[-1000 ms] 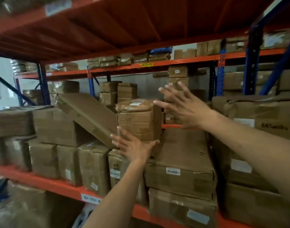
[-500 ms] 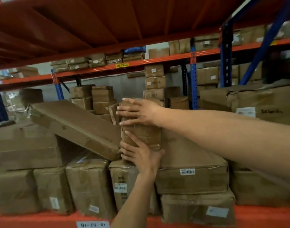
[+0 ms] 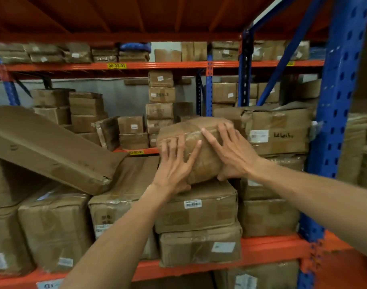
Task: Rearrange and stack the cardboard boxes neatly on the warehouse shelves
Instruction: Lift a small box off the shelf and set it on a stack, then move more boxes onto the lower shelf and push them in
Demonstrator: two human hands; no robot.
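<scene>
A small tape-wrapped cardboard box (image 3: 201, 161) is tilted towards me above a flat labelled box (image 3: 199, 207) in the middle stack. My left hand (image 3: 174, 165) grips its lower left face with fingers spread. My right hand (image 3: 230, 155) holds its right side, thumb under the bottom edge. Both hands carry the box. A long flat carton (image 3: 49, 147) leans diagonally across the stacks to the left.
Wrapped boxes (image 3: 55, 228) stand in a row on the orange shelf beam (image 3: 270, 249). A blue upright post (image 3: 336, 126) stands close on the right. A large labelled box (image 3: 282, 134) sits behind my right hand. More small cartons (image 3: 160, 94) are stacked on the far rack.
Both hands went from open in the air to gripping the small wrapped box, then pulled it off its spot, tipping it towards me and to the right.
</scene>
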